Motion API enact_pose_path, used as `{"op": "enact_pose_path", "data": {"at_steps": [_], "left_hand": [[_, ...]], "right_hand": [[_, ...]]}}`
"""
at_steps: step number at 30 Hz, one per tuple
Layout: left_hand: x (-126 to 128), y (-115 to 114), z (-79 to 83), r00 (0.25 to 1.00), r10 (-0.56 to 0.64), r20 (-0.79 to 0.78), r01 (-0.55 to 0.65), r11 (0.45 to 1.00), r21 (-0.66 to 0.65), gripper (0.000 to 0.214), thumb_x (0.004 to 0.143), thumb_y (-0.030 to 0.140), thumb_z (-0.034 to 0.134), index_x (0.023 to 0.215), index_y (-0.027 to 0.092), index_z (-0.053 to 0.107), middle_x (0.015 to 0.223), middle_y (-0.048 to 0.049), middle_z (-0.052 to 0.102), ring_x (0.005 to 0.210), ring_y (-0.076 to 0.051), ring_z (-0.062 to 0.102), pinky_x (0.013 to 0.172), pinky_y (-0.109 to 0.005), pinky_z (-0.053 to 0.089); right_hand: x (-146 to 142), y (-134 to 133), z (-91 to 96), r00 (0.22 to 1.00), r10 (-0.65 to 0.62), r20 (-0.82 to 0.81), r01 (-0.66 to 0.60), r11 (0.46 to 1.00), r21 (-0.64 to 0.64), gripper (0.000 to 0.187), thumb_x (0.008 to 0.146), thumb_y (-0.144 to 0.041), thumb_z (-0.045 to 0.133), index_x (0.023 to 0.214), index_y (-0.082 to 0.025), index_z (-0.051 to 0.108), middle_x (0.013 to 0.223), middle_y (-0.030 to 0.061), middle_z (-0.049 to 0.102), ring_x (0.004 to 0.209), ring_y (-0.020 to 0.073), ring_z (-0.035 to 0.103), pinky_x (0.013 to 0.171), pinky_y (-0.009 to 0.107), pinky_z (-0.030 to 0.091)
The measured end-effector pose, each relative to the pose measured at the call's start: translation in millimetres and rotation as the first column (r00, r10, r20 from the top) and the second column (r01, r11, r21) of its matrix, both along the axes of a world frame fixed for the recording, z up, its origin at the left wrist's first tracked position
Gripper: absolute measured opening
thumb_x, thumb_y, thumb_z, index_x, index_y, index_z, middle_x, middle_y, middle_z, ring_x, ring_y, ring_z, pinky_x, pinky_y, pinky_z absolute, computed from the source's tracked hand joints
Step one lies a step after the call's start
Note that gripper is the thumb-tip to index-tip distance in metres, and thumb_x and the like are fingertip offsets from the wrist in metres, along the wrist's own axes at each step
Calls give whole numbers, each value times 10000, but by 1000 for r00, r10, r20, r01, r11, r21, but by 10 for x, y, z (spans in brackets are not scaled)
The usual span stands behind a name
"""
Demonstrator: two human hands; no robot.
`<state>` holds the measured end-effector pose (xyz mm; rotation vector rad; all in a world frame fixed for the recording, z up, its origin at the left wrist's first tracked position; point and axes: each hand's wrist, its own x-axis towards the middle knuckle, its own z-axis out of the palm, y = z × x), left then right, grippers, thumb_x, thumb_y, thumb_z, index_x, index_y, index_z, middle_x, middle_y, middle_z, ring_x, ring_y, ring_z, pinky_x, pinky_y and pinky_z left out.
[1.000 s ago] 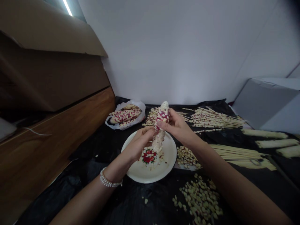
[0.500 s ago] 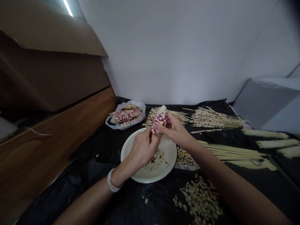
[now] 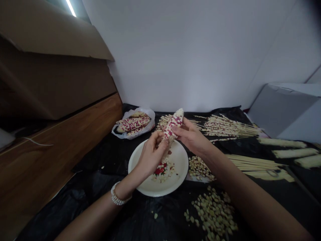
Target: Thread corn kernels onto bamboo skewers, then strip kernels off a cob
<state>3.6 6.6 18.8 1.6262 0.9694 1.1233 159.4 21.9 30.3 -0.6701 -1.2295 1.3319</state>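
The right hand (image 3: pixel 189 135) cradles a red-speckled white corn cob (image 3: pixel 173 124), fingers spread, while the left hand (image 3: pixel 151 155) pinches at its kernels above a white plate (image 3: pixel 179 167).

No words, numbers or signs can be read anywhere here. The round white plate (image 3: pixel 179 160) has only a little red flower picture (image 3: pixel 158 170) on it (a picture, not letters). The big brown cardboard box (image 3: pixel 55 90) on the left shows no print I can read, and neither does the thin white plastic bag (image 3: pixel 149 115) near the far edge of the black plastic sheet (image 3: pixel 100 167).
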Motion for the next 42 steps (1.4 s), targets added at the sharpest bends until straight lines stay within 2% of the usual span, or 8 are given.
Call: {"op": "enact_pose_path", "data": {"at_steps": [7,19,24,28,31,36,39,42], "left_hand": [[-40,48,-3,953,-118,278,180,960,-212,176,869,349,544,966,207,508,855,-2,597,655,-117,621,594,-237,499],[-33,67,-65,959,-57,277,138,950,-282,163,806,214,517,965,227,482,821,13,579,676,-126,611,606,-253,500],[-54,74,-63,946,-151,288,225,943,-244,142,836,245,504,975,233,475,863,-7,618,717,-154,636,659,-296,512],[-33,55,16,976,-147,159,174,969,-173,212,838,336,581,983,215,485,908,-29,618,786,-168,631,721,-316,513],[-41,46,64,993,-105,-48,104,994,-24,211,873,385,546,984,207,523,936,-37,616,842,-173,608,758,-312,489],[-111,43,83,908,45,-417,63,968,241,222,941,335,388,850,198,537,773,-2,570,725,-162,522,680,-305,392],[-126,59,71,890,107,-444,21,962,274,294,933,294,341,699,194,488,640,22,469,616,-144,441,608,-296,347],[-121,99,42,925,64,-374,19,976,216,238,882,260,381,694,192,512,648,16,492,629,-146,458,599,-283,369]], "right_hand": [[53,14,-8,996,68,-49,-66,997,32,433,765,-310,720,1145,-250,521,1053,44,631,943,204,591,802,359,505],[35,3,-46,995,51,87,-56,997,58,478,787,-356,700,1200,-258,481,1050,50,630,859,194,594,719,338,514],[58,-1,-21,993,42,111,-48,997,57,417,794,-386,689,1135,-260,486,1035,50,622,788,178,586,689,346,520],[66,3,-5,993,15,115,-23,998,65,396,774,-394,707,1084,-254,504,1045,50,615,872,197,588,750,362,519],[64,16,-11,997,-4,82,-3,996,89,358,765,-351,722,1044,-242,527,994,35,616,909,192,579,823,361,498],[28,7,-11,996,-46,79,41,997,65,361,718,-299,752,1004,-235,541,934,16,626,870,178,573,807,349,489],[7,-12,-1,995,-47,91,43,998,44,371,688,-296,767,975,-233,541,905,14,626,845,183,576,789,355,492],[15,-15,3,994,-40,98,37,999,39,375,697,-306,759,993,-239,538,934,21,629,876,195,582,814,368,490]]}}
